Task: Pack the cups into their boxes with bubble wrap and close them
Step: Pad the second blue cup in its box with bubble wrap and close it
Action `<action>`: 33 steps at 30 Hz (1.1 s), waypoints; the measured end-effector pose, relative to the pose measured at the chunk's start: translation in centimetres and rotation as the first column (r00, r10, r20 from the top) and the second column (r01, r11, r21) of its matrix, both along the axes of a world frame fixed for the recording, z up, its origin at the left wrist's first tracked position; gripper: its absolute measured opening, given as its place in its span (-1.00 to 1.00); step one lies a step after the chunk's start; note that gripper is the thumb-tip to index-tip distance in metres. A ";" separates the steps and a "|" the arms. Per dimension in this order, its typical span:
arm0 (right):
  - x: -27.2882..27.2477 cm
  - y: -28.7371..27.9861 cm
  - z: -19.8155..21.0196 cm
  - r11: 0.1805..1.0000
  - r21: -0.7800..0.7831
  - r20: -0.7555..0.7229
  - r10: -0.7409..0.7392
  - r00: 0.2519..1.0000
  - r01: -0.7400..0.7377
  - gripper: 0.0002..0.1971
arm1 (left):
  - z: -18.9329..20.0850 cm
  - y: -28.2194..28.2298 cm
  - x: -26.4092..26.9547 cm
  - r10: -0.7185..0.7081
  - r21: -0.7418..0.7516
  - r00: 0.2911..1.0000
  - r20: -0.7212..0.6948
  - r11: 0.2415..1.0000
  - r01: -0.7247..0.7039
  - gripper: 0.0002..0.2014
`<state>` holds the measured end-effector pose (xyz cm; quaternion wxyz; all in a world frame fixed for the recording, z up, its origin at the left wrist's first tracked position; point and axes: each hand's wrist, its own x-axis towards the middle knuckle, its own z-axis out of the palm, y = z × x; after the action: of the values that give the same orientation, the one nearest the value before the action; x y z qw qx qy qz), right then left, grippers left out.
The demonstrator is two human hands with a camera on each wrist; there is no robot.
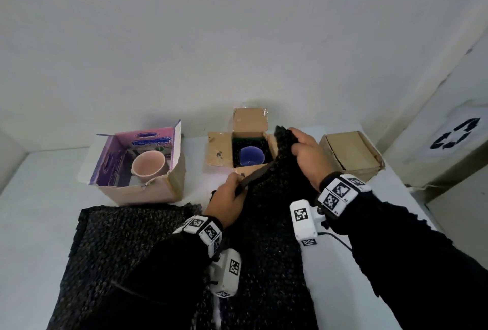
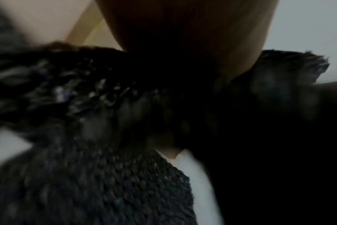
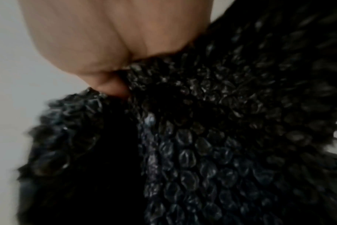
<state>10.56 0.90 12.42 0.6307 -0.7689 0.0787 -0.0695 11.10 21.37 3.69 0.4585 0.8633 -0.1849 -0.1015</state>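
A blue cup (image 1: 251,155) sits in an open brown box (image 1: 220,154) lined with dark wrap. A pink cup (image 1: 149,166) stands in an open pink-and-purple box (image 1: 137,192) to the left. Both my hands hold up a sheet of black bubble wrap (image 1: 272,197) just in front of the brown box. My left hand (image 1: 227,199) pinches its lower left edge. My right hand (image 1: 303,150) grips its upper corner beside the box. The wrist views show the black bubble wrap (image 3: 212,137) close up, blurred in the left wrist view (image 2: 98,106).
A second sheet of black bubble wrap (image 1: 118,245) lies flat on the white table (image 1: 39,211) near me. A closed brown box (image 1: 351,154) rests at the right. A white bin with a recycling sign (image 1: 454,134) stands beyond the table's right edge. A wall rises right behind.
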 end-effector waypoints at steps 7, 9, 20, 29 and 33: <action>-0.5 -1.1 1.4 0.882 -0.280 -0.375 0.263 0.889 -0.379 -0.29 | 4.5 1.0 3.0 -0.454 0.734 0.855 0.251 0.665 0.138 -0.63; -0.3 -1.1 0.4 0.686 -0.446 -0.501 0.341 0.796 -0.575 -0.39 | 5.0 1.3 3.9 -0.491 0.742 0.821 0.292 0.658 0.129 -0.78; 1.2 -1.5 0.0 0.655 -0.537 -0.437 0.322 0.840 -0.531 -0.88 | 5.4 1.4 5.2 -0.470 0.634 0.812 0.346 0.755 0.166 -0.54; 5.1 -2.4 -1.0 0.706 -0.464 -0.364 0.398 0.842 -0.534 -0.79 | 5.0 0.0 8.1 -0.339 0.593 0.879 0.336 0.801 0.082 -0.64; 7.3 -2.8 -1.8 0.795 -0.402 -0.306 0.350 0.885 -0.454 -0.70 | 5.0 -1.0 9.4 -0.240 0.483 0.884 0.400 0.876 0.020 -0.74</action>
<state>17.86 -1.88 10.61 0.4167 -0.8983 -0.0383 0.1341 20.51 20.37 8.71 0.1748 0.9325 -0.3149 0.0272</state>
